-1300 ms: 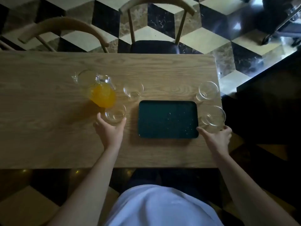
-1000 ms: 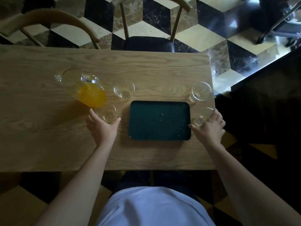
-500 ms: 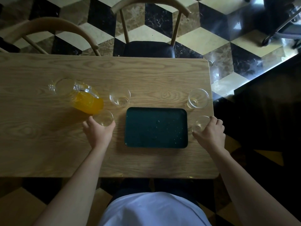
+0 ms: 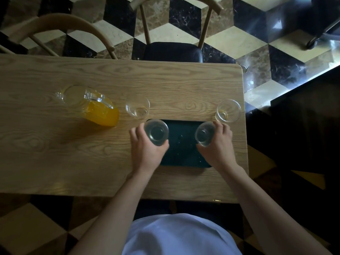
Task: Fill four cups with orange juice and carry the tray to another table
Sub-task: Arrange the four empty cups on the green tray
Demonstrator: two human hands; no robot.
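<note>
Two upright cups, seemingly empty, one gripped per hand over the left-right dark tray (image 4: 184, 153).

The scene is dim and underexposed, with daylight entering from the upper right, where the glossy floor (image 4: 276, 39) throws back hazy white glare. The tabletop (image 4: 55, 144) is evenly, softly lit; the jug (image 4: 95, 107) casts a faint shadow toward the near left. Wide-angle bending curves the edges, and the lower corners sink into darkness.
</note>
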